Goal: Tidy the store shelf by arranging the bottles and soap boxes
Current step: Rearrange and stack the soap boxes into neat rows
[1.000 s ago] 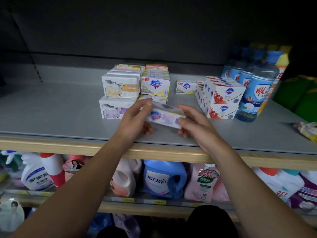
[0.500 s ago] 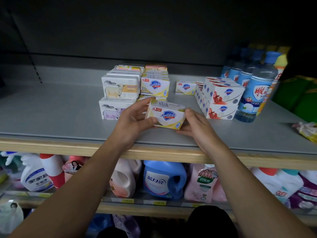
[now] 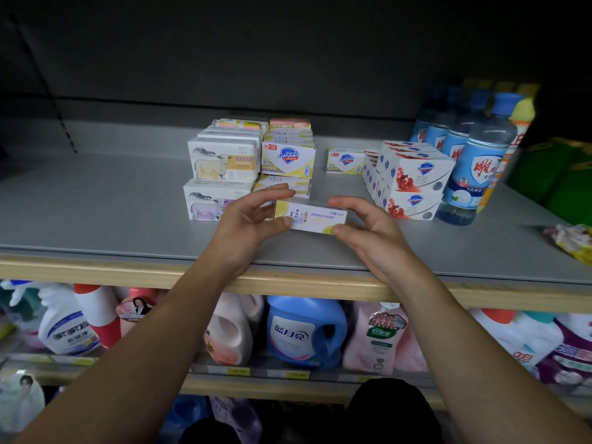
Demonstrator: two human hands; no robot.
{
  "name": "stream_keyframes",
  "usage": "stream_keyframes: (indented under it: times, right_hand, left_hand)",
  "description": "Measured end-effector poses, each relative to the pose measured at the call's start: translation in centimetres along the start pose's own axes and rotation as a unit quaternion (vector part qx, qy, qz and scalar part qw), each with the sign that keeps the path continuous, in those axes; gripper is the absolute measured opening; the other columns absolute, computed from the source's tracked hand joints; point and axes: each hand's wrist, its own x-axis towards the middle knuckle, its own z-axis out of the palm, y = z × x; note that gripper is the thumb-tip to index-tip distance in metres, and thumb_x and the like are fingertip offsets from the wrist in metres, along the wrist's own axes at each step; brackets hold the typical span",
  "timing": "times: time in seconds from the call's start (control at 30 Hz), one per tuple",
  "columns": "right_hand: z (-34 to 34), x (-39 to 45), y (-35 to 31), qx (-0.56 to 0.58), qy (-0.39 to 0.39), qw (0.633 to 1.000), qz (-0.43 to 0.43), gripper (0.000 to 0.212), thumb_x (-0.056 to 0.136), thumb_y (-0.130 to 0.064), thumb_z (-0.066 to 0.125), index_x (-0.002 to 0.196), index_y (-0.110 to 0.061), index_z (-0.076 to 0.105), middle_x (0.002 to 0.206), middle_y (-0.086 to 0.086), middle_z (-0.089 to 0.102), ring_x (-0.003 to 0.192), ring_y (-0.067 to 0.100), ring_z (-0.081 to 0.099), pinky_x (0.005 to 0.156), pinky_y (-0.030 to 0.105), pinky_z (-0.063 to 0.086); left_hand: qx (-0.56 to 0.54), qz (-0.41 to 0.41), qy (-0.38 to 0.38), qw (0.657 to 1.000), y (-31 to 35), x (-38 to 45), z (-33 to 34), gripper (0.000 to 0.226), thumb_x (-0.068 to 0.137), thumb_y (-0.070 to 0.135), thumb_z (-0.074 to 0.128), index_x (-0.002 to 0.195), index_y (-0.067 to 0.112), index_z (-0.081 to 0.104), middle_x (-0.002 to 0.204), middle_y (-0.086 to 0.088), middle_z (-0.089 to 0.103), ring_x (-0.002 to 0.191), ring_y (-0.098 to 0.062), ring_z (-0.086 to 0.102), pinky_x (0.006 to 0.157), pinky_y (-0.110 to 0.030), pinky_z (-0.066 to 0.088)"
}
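A yellow-and-white soap box (image 3: 312, 216) is held just above the grey shelf (image 3: 96, 213), its printed back face toward me. My left hand (image 3: 248, 224) pinches its left end and my right hand (image 3: 368, 229) pinches its right end. Behind it stand stacked sheep soap boxes (image 3: 222, 163), a stack of yellow Safeguard boxes (image 3: 288, 158), one lone yellow box (image 3: 346, 160) and red pomegranate Safeguard boxes (image 3: 413, 181). Blue-capped bottles (image 3: 477, 161) line up at the right.
A crumpled yellow packet (image 3: 573, 241) lies near the shelf's right edge, green goods (image 3: 557, 181) behind it. The shelf's wooden front lip (image 3: 128, 274) runs below my wrists. Detergent bottles (image 3: 304, 334) fill the lower shelf. Bare grey shelf stretches to the left.
Both hands have turned the soap box over, so its shield-logo front no longer faces me and the back print does. The box stayed in about the same place.
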Motion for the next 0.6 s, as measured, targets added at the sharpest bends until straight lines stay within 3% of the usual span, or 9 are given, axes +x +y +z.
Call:
stream_keyframes:
  times: [0.17,0.23,0.33,0.47,0.6]
  right_hand:
    - [0.1,-0.1,-0.7,-0.048,0.075,0.995,0.038,0.022,0.086,-0.027,0.062,0.086,-0.046,0.074,0.079,-0.02,0.07,0.079,0.003,0.063,0.072,0.034,0.058]
    - [-0.6,-0.7,-1.0,-0.154,0.096,0.982,0.041,0.019,0.088,-0.037,0.057,0.083,-0.05,0.07,0.077,-0.022,0.067,0.076,0.0,0.061,0.074,0.028,0.056]
    - [-2.1,-1.9,-1.1,-0.285,0.097,0.953,0.026,0.019,0.093,-0.04,0.051,0.082,-0.034,0.066,0.076,-0.015,0.066,0.073,-0.005,0.057,0.064,0.008,0.041]
    - [-3.9,-2.7,-2.0,-0.345,0.114,0.931,0.028,0.016,0.099,-0.037,0.048,0.094,-0.034,0.063,0.091,-0.021,0.064,0.085,-0.004,0.054,0.071,0.003,0.036]
    - [-6.9,-2.2,-3.4,-0.419,0.17,0.892,0.002,0.034,0.101,-0.036,0.046,0.13,-0.024,0.057,0.135,-0.001,0.057,0.12,0.013,0.05,0.093,0.025,0.037]
  left_hand:
    - [0.139,0.008,0.017,0.99,0.2,0.0,1.2,0.024,0.087,0.006,0.069,0.107,0.019,0.067,0.105,0.005,0.07,0.093,-0.009,0.067,0.087,-0.029,0.053]
    - [0.248,0.014,0.005,0.969,0.1,-0.1,2.0,0.025,0.086,0.013,0.072,0.109,0.022,0.067,0.106,0.003,0.07,0.097,-0.013,0.066,0.092,-0.036,0.054]
    - [0.4,0.095,-0.036,0.911,0.0,-0.4,3.7,0.038,0.084,0.025,0.074,0.119,0.016,0.065,0.113,0.001,0.068,0.103,-0.017,0.063,0.094,-0.034,0.05]
    - [0.537,0.126,-0.063,0.832,0.0,0.3,6.3,0.054,0.084,0.029,0.072,0.132,0.009,0.057,0.132,-0.008,0.058,0.12,-0.029,0.052,0.104,-0.033,0.038]
    - [0.605,0.175,-0.058,0.775,-0.7,0.9,9.0,0.05,0.083,0.024,0.071,0.13,0.01,0.06,0.129,-0.008,0.06,0.117,-0.033,0.051,0.102,-0.038,0.041]
